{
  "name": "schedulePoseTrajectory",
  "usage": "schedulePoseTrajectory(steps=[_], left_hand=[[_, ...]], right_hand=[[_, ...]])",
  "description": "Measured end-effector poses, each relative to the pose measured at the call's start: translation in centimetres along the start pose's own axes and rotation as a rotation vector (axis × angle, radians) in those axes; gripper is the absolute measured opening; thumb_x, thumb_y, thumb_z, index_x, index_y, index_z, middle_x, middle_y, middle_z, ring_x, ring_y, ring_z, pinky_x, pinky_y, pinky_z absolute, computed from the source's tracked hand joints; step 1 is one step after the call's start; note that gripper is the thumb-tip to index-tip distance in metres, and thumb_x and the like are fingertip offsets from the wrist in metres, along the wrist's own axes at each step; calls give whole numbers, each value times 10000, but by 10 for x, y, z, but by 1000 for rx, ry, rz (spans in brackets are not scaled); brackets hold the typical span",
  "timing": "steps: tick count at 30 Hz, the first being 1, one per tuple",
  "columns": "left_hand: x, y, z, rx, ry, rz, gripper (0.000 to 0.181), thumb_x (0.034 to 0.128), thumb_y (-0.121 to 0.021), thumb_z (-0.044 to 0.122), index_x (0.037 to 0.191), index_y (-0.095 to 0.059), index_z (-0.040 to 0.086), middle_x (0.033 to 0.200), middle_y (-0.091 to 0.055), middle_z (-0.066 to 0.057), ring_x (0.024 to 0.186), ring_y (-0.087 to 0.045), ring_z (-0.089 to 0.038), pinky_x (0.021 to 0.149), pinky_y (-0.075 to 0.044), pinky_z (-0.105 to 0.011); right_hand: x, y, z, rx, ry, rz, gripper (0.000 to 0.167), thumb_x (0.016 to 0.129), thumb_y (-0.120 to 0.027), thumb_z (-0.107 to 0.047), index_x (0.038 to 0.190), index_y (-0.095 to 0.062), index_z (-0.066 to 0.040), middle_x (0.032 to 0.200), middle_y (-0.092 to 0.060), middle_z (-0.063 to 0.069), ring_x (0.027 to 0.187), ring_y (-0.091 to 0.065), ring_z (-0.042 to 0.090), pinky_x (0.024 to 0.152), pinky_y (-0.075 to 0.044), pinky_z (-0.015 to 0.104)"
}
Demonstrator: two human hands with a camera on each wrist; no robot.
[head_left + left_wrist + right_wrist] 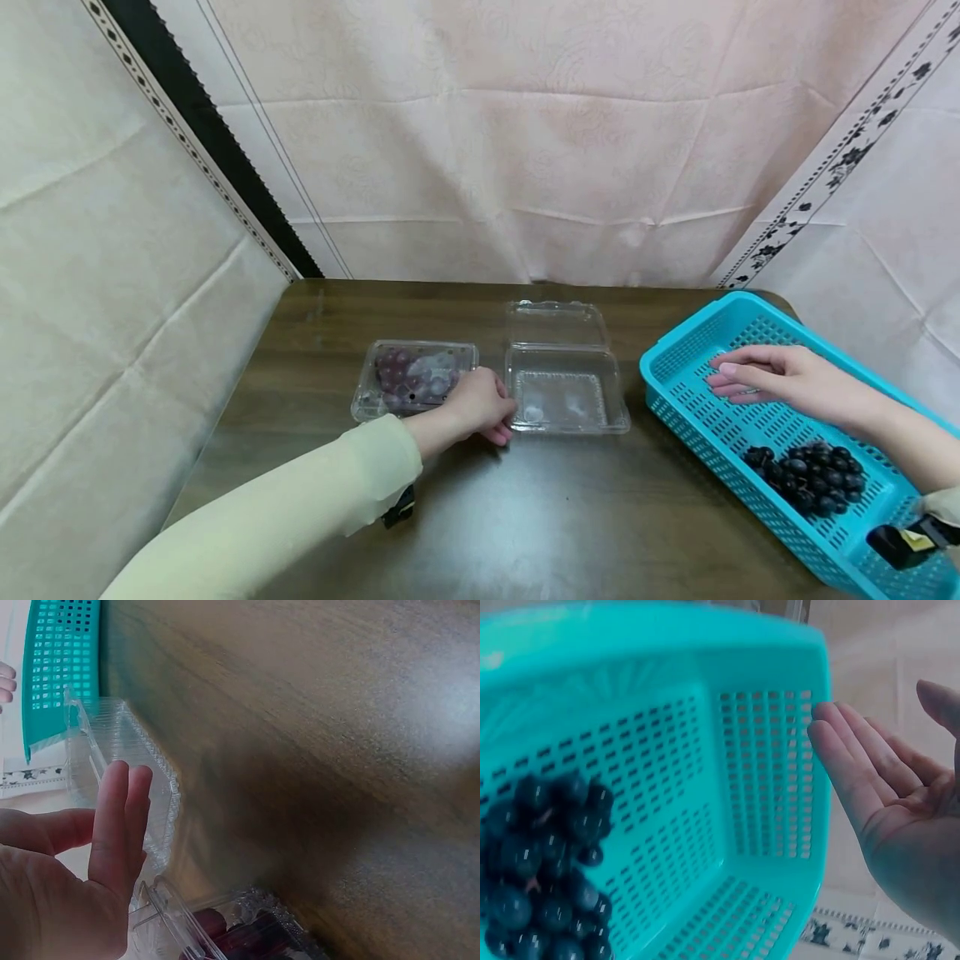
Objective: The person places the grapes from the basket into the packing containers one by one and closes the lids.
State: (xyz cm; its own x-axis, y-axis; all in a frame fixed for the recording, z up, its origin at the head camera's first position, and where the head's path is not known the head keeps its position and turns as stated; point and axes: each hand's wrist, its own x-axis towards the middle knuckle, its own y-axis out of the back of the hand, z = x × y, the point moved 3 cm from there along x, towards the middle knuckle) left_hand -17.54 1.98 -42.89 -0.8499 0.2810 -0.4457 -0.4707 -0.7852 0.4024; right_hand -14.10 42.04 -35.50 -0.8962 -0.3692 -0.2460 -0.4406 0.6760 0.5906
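My left hand (pixel 483 404) is at the left edge of an open, hinged clear plastic box (pixel 567 392), with two fingers (pixel 112 825) nearly straight in the left wrist view. Whether it touches the box I cannot tell. Behind that wrist sits a closed clear box (pixel 367 392) holding dark red grapes (pixel 397 375). My right hand (pixel 783 379) hovers over a turquoise perforated basket (pixel 720 458), fingers extended, holding nothing. A bunch of black grapes (pixel 813 479) lies in the basket, nearer to me than that hand, and shows at the left of the right wrist view.
A brown wooden table (pixel 480 517) bears both boxes and the basket, which stands at its right side. Pale cloth (pixel 480 167) hangs behind the table, with patterned cloth at both sides.
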Motion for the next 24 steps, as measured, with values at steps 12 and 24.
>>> schedulePoseTrajectory(steps=[12,24], left_hand=[[-2,-3,-5,-49,17,13,90,1011,-693,1,1025,-617,-43,753,-736,-182,523,-712,-191,530,-656,-309],[-6,-2,-7,-76,-6,7,91,1013,-686,0,1046,-614,-45,791,-738,-191,548,-723,-192,518,-649,-295]], right_hand=[[-15,25,29,-70,-144,-85,529,1171,-464,-204,1505,-403,202,1371,-667,287,1057,-733,14,880,-654,252],[-27,24,41,-386,-110,-114,654,1039,-732,-260,1488,-481,144,1416,-620,307,1095,-665,-37,814,-610,195]])
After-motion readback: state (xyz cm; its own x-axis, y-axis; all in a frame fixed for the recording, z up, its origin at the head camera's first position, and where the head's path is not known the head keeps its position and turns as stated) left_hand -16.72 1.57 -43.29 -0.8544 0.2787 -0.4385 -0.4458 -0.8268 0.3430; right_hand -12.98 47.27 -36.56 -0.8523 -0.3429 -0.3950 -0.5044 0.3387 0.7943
